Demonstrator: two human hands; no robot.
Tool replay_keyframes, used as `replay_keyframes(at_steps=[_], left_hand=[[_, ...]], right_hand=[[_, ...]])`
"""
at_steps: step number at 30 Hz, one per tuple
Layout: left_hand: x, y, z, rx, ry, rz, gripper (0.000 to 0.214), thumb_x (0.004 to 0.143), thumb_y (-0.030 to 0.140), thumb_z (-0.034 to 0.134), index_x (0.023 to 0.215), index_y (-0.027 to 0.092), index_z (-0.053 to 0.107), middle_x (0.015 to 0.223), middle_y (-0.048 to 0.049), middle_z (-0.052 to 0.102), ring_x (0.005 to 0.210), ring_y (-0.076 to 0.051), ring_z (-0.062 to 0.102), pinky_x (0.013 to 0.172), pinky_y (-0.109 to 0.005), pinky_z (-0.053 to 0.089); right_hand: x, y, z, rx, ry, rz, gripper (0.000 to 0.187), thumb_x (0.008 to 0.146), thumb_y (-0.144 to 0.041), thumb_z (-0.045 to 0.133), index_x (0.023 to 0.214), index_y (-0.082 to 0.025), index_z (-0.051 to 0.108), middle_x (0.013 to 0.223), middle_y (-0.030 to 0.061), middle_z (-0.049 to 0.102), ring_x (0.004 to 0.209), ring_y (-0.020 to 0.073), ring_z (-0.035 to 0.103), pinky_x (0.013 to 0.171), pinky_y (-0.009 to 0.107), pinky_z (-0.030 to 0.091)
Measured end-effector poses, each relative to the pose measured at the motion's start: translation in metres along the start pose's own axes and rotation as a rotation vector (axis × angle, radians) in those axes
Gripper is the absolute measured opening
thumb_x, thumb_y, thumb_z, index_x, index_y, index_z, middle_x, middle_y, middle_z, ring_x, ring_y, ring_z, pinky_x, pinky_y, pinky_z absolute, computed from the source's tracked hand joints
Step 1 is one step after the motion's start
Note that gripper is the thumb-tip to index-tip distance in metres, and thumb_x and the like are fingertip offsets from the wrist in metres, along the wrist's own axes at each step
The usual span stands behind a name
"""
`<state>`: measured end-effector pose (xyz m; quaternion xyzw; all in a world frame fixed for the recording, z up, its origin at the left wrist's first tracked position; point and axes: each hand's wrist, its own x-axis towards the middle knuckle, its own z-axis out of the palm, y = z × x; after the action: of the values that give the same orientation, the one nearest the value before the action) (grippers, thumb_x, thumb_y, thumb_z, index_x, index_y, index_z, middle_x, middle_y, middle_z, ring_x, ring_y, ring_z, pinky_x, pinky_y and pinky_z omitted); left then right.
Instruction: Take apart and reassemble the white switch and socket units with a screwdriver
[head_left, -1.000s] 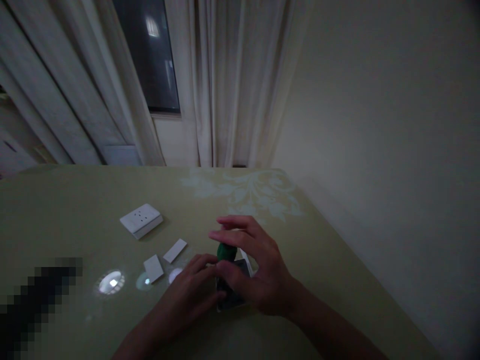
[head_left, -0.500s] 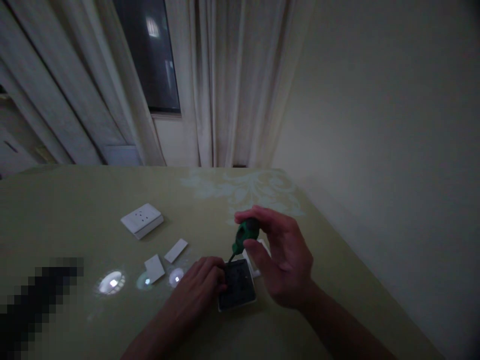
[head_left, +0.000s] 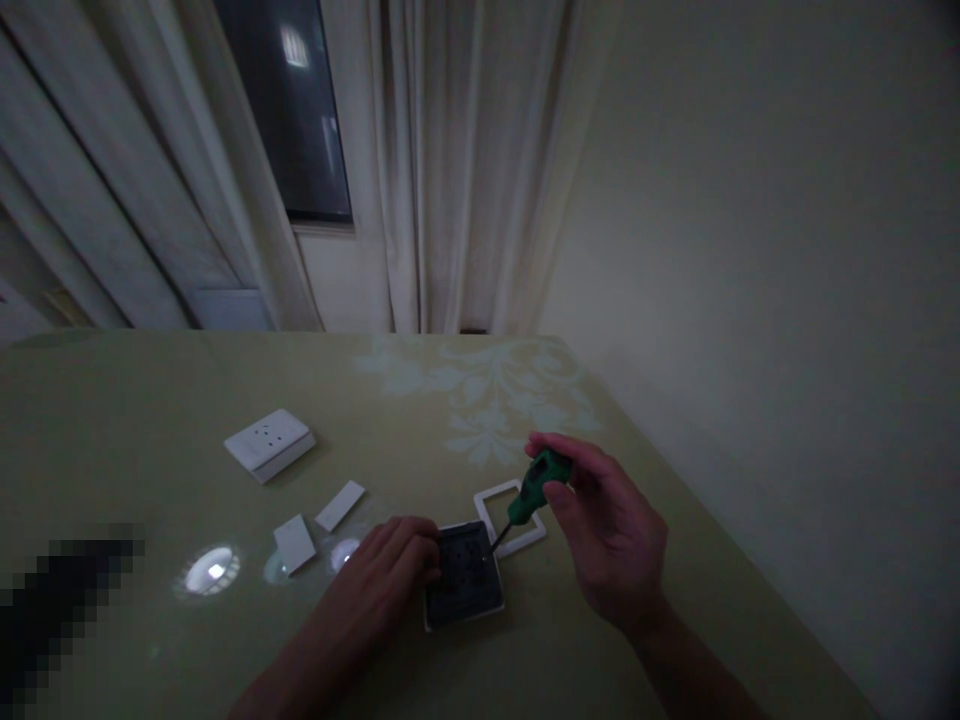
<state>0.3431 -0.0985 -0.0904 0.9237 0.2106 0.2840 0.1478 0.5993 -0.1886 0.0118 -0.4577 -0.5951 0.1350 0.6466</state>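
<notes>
A green-handled screwdriver (head_left: 537, 487) is in my right hand (head_left: 619, 545), pinched by the handle between thumb and fingers. It tilts down to the left, and its tip is at the right edge of a square wall-socket panel (head_left: 461, 570), dark inside with a pale rim. I cannot tell whether the tip touches the panel. My left hand (head_left: 394, 570) grips that panel by its left edge, with the fingertips partly hidden. Just behind the panel lies a white square frame (head_left: 525, 542), crossed in part by the screwdriver.
On the left of the green-yellow table (head_left: 600, 660) sits a white socket box (head_left: 270, 445). Two white flat pieces, one squarer (head_left: 295, 545) and one narrower (head_left: 340, 506), lie nearer. A wall (head_left: 750, 300) borders the right side; curtains (head_left: 487, 180) hang behind.
My right hand has moved the screwdriver from the panel's upper left to its right edge. The white frame is now more exposed. My left hand still holds the panel.
</notes>
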Motion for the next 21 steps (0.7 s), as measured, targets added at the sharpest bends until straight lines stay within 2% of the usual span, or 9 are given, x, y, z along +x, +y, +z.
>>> replay_keyframes(at_steps=[9, 13, 21], left_hand=[[0.0, 0.0045, -0.0086, 0.027, -0.061, 0.012, 0.015, 0.115, 0.019, 0.045, 0.111, 0.028, 0.058, 0.121, -0.0056, 0.076, 0.108, -0.027, 0.074, 0.088, -0.04, 0.06], [-0.0003, 0.0038, -0.0083, 0.028, -0.062, 0.018, 0.014, 0.117, 0.026, 0.044, 0.112, 0.028, 0.057, 0.121, -0.0062, 0.075, 0.108, -0.028, 0.074, 0.088, -0.042, 0.062], [-0.0001, 0.0039, -0.0071, 0.021, -0.054, 0.003, 0.016, 0.117, 0.024, 0.043, 0.113, 0.027, 0.058, 0.123, -0.0061, 0.076, 0.11, -0.027, 0.074, 0.09, -0.044, 0.063]], right_hand=[[-0.0047, 0.0007, -0.0007, 0.008, 0.025, 0.013, 0.038, 0.108, -0.02, 0.065, 0.142, -0.034, 0.07, 0.132, 0.0062, 0.076, 0.119, 0.0199, 0.074, 0.103, 0.033, 0.065], [-0.0054, 0.001, 0.0004, 0.019, 0.006, 0.018, 0.038, 0.108, -0.021, 0.065, 0.143, -0.034, 0.069, 0.134, 0.0068, 0.075, 0.121, 0.0205, 0.074, 0.105, 0.035, 0.065], [-0.0078, 0.0029, 0.0011, 0.009, -0.011, 0.013, 0.04, 0.108, -0.02, 0.065, 0.145, -0.034, 0.068, 0.136, 0.007, 0.074, 0.124, 0.0221, 0.074, 0.108, 0.038, 0.064]])
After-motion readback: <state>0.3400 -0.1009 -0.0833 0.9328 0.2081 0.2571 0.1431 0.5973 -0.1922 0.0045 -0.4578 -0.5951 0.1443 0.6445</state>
